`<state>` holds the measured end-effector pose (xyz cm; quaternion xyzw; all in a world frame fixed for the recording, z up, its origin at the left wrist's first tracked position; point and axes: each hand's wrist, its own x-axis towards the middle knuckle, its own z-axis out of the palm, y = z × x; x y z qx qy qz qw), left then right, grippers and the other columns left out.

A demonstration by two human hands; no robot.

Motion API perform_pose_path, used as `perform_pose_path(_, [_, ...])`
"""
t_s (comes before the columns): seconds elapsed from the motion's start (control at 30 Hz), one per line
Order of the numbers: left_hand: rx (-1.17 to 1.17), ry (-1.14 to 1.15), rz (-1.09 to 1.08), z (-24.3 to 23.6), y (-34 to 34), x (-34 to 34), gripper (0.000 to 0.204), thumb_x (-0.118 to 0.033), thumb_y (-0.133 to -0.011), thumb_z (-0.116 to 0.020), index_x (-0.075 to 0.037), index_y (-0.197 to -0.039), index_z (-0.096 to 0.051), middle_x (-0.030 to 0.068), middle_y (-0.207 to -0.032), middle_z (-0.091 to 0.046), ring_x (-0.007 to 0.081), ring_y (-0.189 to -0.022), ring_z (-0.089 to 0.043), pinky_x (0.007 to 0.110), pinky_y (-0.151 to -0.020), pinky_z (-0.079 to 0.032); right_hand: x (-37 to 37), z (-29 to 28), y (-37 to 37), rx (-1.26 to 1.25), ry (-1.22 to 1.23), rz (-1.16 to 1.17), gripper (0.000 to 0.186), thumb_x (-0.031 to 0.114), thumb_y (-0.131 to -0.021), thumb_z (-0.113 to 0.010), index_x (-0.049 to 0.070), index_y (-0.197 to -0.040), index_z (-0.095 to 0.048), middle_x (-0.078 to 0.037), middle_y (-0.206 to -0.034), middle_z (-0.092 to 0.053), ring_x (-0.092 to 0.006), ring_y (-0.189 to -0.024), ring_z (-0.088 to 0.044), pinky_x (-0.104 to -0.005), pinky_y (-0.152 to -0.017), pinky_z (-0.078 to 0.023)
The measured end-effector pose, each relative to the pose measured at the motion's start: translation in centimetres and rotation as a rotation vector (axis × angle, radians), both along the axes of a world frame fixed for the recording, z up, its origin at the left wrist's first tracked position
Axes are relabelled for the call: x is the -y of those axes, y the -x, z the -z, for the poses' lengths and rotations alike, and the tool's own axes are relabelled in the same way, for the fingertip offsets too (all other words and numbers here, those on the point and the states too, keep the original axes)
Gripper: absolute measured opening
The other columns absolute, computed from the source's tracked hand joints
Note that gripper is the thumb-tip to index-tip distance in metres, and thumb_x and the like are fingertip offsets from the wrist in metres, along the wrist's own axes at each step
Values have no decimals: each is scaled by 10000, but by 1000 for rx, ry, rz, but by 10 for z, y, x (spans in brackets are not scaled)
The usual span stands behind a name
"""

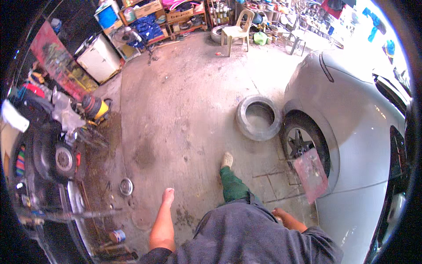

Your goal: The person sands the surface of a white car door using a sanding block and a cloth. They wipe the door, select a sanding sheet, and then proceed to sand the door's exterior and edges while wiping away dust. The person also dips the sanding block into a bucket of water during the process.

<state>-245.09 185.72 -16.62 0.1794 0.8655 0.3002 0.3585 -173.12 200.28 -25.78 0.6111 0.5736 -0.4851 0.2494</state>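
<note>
My left hand [168, 196] hangs over the concrete floor beside me, loosely open and with nothing visible in it. My right hand [278, 214] is near my right hip, closed, partly hidden by my dark shirt, on something I cannot make out. My green-trousered leg and pale shoe [226, 160] are ahead. On the right stands a silver car [351, 220]; a reddish translucent sheet [311, 176] leans at its wheel [299, 136]. A loose tire [244, 127] lies on the floor in front of that wheel.
A dark vehicle [44, 158] is at left, near a yellow-black vacuum [96, 108], a round metal cover [126, 185] and a can [117, 235]. At the back are a white appliance [96, 59], cluttered shelves [167, 24], a plastic chair [237, 31] and a bench [307, 37].
</note>
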Motion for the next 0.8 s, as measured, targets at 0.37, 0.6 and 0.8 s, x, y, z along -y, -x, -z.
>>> perform_pose_path(0.37, [297,165,328,-5,37,-254,241,-267,-984,-557,-66,-1019,-685,77,-774,-606,248,-653,-594,438,-545,-469,-452,15,254,-74,-424,-239,276,318,-892,-611,65,-873,-719,-180,-918,-729,-392,-875,-686,-522,-779,-548])
perform_pose_path(0.6, [222,398,541,-9,129,-402,306,-302,-981,-555,-43,-1027,-711,150,-897,-654,308,-804,-636,473,-685,-487,-734,-112,480,-594,-296,310,332,291,-976,-622,51,-1205,-634,-174,-1109,-701,-343,-1012,-701,-463,-830,-577])
perform_pose_path(0.8, [132,489,824,9,242,-621,363,-332,-978,-553,-23,-1033,-734,213,-1003,-695,359,-935,-673,503,-806,-502,-822,-194,564,-1032,479,1011,369,337,-1050,-550,70,-1305,-549,-151,-1249,-657,-341,-1151,-655,-530,-1025,-515])
